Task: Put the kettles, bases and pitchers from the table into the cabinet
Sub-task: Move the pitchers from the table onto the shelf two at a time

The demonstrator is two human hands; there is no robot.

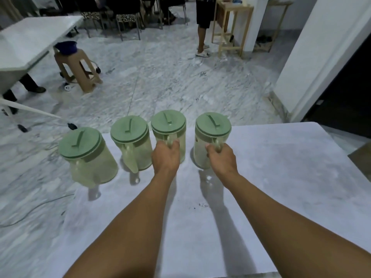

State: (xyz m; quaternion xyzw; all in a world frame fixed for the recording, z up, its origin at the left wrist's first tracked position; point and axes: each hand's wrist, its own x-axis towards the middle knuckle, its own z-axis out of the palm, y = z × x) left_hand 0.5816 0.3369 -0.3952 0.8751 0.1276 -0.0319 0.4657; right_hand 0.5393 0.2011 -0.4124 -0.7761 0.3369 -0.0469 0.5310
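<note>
Several clear plastic pitchers with green lids stand in a row along the far edge of the white table (281, 167). My left hand (165, 157) is closed round the handle of the third pitcher (168, 123). My right hand (221, 159) grips the handle of the rightmost pitcher (212, 129). Two more pitchers stand untouched to the left, one (130, 137) beside my left hand and one (86, 153) at the table's left corner. No kettles, bases or cabinet are in view.
Beyond the table lies a marble floor with a brown plastic stool (80, 69), another white table (30, 43) at the far left, chairs at the back, a standing person (202, 23) and a wooden stand (230, 27). A dark doorway (345, 87) opens on the right.
</note>
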